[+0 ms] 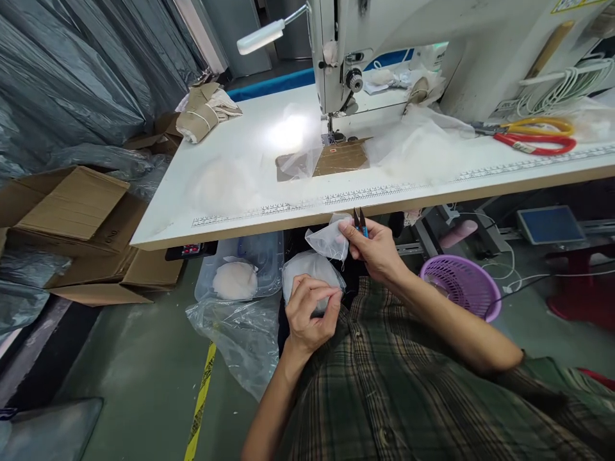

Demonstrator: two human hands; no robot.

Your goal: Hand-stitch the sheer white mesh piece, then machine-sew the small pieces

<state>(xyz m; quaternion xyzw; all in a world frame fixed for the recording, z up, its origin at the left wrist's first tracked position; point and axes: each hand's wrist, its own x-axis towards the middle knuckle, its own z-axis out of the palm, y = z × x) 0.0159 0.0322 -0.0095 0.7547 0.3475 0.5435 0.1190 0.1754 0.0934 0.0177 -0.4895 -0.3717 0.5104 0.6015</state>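
My right hand [377, 251] is just below the table's front edge. Thumb and finger pinch a small piece of sheer white fabric [328, 238], while blue-handled thread snips [360, 224] sit in the same hand, blades pointing up. A loose thread seems to hang from the fabric's lower edge. Lower and to the left, my left hand [311, 315] is closed in a pinch; whatever lies between its fingertips is too small to make out. Behind it, a rounded sheer white fabric piece [307, 266] rests at my lap, partly covered by the fingers.
A sewing machine [331, 70] stands on the white table [177, 186], with sheer fabric [427, 147] and red and yellow-handled scissors [533, 134] beside it. Below are a clear plastic bin [273, 256] with pale pieces and a purple basket [461, 288]. Cardboard boxes [77, 205] stand left.
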